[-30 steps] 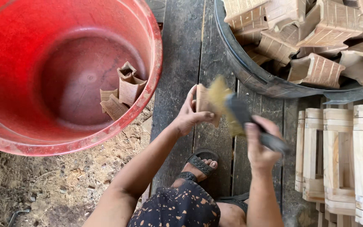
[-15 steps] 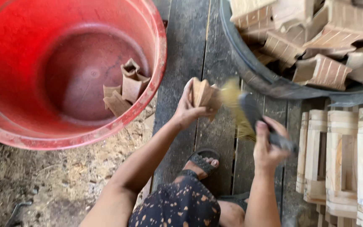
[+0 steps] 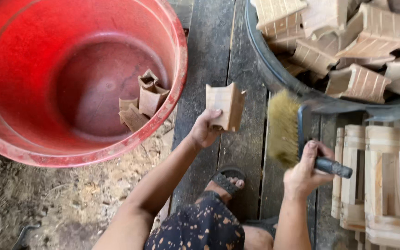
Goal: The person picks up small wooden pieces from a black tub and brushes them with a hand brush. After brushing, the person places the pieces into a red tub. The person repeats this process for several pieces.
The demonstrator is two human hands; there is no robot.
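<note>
Wooden piece [image 3: 225, 105] gripped in left hand [image 3: 204, 130], fingers closed round it, beside red tub [image 3: 177, 69]; right hand [image 3: 307, 170] fingers clenched on brush [image 3: 287, 127] handle.

Red tub [image 3: 5, 134], tan wooden block [image 3: 225, 105], yellow-bristled brush [image 3: 284, 127].

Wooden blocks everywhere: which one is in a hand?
The block gripped by the left hand over the dark planks; the rest lie in the red tub or the dark basin.

Soft even daylight, no harsh shadows. Sharp focus throughout; slight glare on red tub [image 3: 172, 69] rim, mild edge distortion.
</note>
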